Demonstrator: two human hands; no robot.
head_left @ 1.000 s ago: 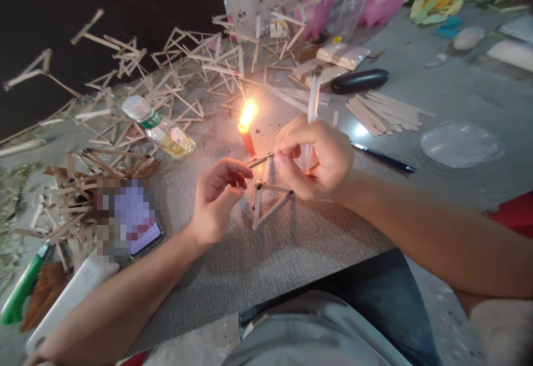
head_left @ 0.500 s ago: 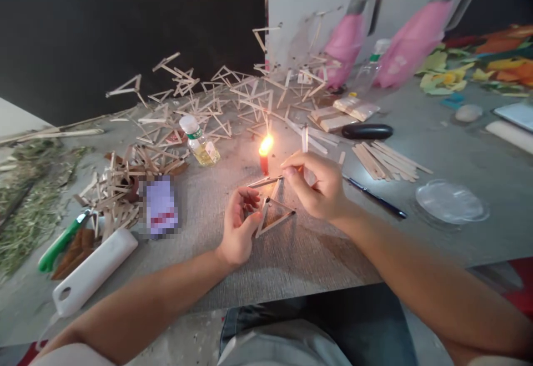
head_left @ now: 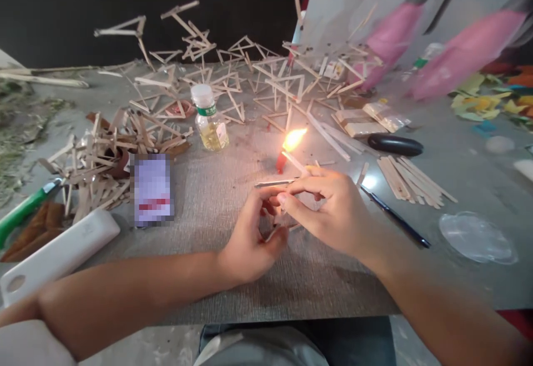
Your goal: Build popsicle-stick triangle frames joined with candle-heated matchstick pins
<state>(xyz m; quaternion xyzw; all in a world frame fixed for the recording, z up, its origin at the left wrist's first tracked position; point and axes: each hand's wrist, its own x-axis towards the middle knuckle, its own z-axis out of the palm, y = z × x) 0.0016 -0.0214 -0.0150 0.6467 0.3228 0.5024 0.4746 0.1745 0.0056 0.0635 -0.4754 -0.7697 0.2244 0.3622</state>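
A short red candle (head_left: 280,164) burns on the table, its flame leaning right. My right hand (head_left: 333,205) is closed with a white stick, resembling a glue stick (head_left: 295,161), poking out of it toward the flame. Its thumb and fingertips meet beside the fingertips of my left hand (head_left: 260,238). Between both hands is a small frame of thin wooden sticks (head_left: 272,183), with one dark-edged stick showing above the fingers. My left hand's fingers curl round this frame, and most of it is hidden behind the hands.
Behind the candle stand many joined stick frames (head_left: 233,85). A small bottle (head_left: 212,127), a phone (head_left: 153,188) and a stick pile (head_left: 120,149) lie left. To the right are loose sticks (head_left: 412,180), a pen (head_left: 395,216), a black case (head_left: 395,144) and a clear plastic lid (head_left: 477,237).
My hands have come together over the stick frame. The white stick in my right hand has tilted from upright toward the candle flame. The view has shifted.
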